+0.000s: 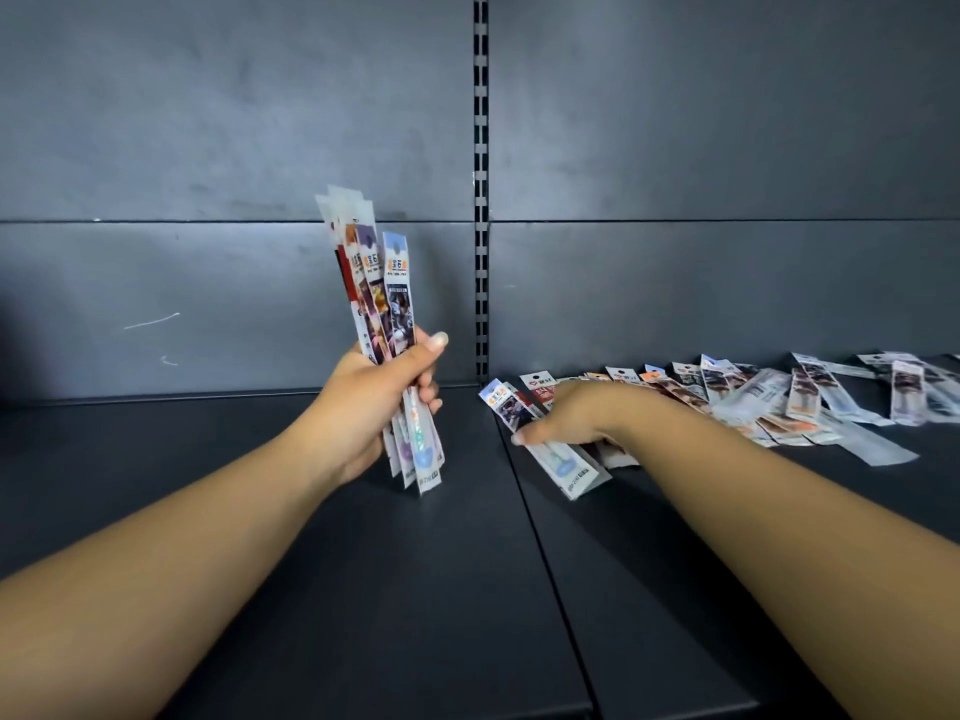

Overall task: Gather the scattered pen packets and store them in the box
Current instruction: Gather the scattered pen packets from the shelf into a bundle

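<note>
My left hand (pixel 371 402) grips an upright bundle of several pen packets (pixel 376 298), their lower ends just above the dark shelf (pixel 415 589). My right hand (pixel 576 415) lies palm down on the nearest packets (pixel 563 467) at the left end of a scattered row, its fingers curled over them and its thumb at their edge. More pen packets (pixel 810 402) are spread flat along the back of the shelf to the right. No box is in view.
A dark metal back panel (pixel 208 278) rises behind the shelf, split by a slotted upright (pixel 481 200). A seam between two shelf boards (pixel 550 563) runs from the upright toward me.
</note>
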`<state>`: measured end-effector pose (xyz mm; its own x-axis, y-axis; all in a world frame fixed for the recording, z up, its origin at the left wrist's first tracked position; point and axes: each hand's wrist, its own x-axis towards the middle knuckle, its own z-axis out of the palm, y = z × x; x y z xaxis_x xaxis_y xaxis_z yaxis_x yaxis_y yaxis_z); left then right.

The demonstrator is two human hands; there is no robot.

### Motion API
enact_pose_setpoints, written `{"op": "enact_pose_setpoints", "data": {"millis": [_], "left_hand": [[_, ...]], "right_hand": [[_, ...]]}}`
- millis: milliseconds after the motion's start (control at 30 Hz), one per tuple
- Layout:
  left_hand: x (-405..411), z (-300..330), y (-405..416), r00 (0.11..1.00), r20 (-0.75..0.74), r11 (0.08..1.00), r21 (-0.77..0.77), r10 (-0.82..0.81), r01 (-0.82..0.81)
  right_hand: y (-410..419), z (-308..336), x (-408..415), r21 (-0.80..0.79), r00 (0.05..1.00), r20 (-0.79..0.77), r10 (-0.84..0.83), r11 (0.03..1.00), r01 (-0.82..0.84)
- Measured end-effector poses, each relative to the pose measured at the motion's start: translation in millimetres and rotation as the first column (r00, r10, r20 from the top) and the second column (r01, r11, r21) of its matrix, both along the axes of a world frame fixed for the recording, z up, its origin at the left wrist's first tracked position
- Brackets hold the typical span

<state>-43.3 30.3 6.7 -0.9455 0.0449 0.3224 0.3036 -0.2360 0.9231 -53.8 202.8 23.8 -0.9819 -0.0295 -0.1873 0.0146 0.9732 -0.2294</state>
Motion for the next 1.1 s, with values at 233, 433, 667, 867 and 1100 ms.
{"op": "enact_pose_setpoints", "data": {"millis": [233, 433, 667, 867, 1100], "left_hand": [[0, 2, -2, 0.993, 0.107, 0.985, 0.170, -0.040, 0.022], [15, 9, -1, 0.963, 0.121, 0.970, 0.065, -0.242, 0.235], [12, 10, -3, 0.984, 0.075, 0.987, 0.048, -0.159, 0.156], [14, 22, -2, 0.998, -0.068, 0.988, 0.156, 0.012, -0.001], [17, 13, 0, 0.994, -0.106, 0.995, -0.095, -0.006, -0.004]], "right_hand": [[-1, 1, 5, -0.696, 0.976, -0.218, -0.021, 0.704, -0.140], [-36, 0, 26, -0.941, 0.961, -0.101, 0.256, 0.288, -0.176], [-32, 2, 26, -0.894, 0.954, -0.112, 0.279, 0.392, -0.219], [9, 25, 12, -0.879, 0.988, -0.124, 0.087, 0.453, -0.150], [44, 8, -9, -0.100, 0.982, -0.101, -0.159, 0.984, 0.149]]}}
